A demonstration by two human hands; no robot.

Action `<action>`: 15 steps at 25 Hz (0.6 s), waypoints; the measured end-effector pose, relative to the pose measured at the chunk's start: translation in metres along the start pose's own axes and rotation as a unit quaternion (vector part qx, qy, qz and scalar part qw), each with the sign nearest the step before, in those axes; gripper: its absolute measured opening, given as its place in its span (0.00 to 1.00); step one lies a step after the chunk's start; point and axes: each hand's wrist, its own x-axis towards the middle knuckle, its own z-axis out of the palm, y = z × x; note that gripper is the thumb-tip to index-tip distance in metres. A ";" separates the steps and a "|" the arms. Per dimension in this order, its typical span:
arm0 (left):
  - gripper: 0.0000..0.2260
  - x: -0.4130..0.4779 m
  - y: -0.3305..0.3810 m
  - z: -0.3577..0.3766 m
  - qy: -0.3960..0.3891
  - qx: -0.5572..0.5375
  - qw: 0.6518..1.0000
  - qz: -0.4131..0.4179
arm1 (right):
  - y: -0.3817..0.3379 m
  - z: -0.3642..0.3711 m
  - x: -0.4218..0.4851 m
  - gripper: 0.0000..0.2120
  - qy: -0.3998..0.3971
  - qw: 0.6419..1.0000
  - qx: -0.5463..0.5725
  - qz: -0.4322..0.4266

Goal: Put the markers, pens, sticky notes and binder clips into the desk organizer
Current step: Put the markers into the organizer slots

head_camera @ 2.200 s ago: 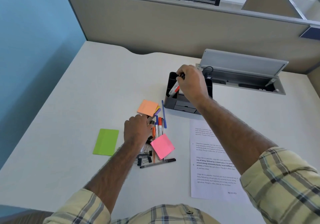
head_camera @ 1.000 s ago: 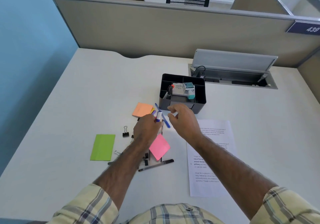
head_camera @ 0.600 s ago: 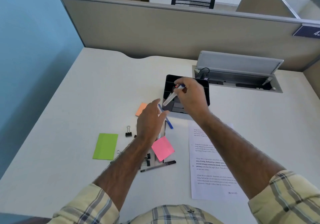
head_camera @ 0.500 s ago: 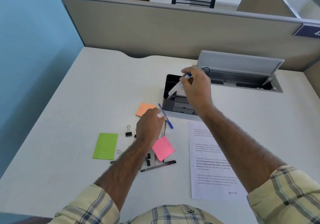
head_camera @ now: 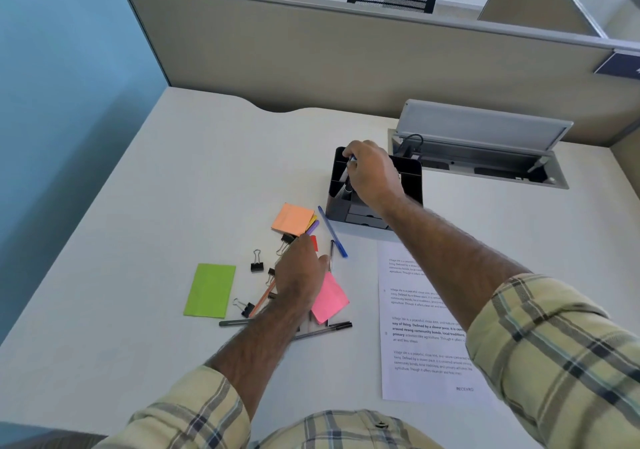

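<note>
A black desk organizer [head_camera: 408, 178] stands mid-desk. My right hand [head_camera: 372, 174] is over its left compartments, fingers shut on a white marker with a blue cap [head_camera: 348, 171] that points down into a slot. My left hand [head_camera: 299, 272] rests palm down on the loose pile, on a marker with a red cap [head_camera: 314, 243]; its grip is hidden. Around it lie an orange sticky pad [head_camera: 292, 219], a pink pad [head_camera: 329, 298], a green pad [head_camera: 210, 290], a blue pen [head_camera: 332, 232], black pens [head_camera: 325, 330], an orange pen [head_camera: 263, 299] and binder clips [head_camera: 256, 262].
A printed sheet of paper [head_camera: 426, 327] lies right of the pile. Behind the organizer a cable hatch [head_camera: 485, 150] stands open in the desk. A beige partition [head_camera: 346, 60] closes the far edge. The desk drops off at the left.
My right hand has carried the blue-capped marker from the pile up into the organizer's left slot. My left hand has dropped back onto the pile.
</note>
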 end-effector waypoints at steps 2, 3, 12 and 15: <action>0.16 0.003 -0.001 0.000 -0.012 0.001 1.000 -0.025 | 0.004 0.002 0.001 0.12 -0.011 1.000 0.011 0.006; 0.15 0.004 -0.001 -0.001 -0.021 0.005 0.999 -0.034 | 0.005 0.001 0.001 0.12 -0.013 1.000 0.015 0.005; 0.13 0.007 0.005 0.003 -0.034 0.032 0.998 -0.036 | 0.002 -0.007 -0.026 0.10 0.090 0.994 0.051 -0.028; 0.14 0.007 0.007 0.007 -0.027 0.046 0.998 -0.012 | 0.000 -0.005 -0.039 0.10 0.080 0.994 0.066 -0.020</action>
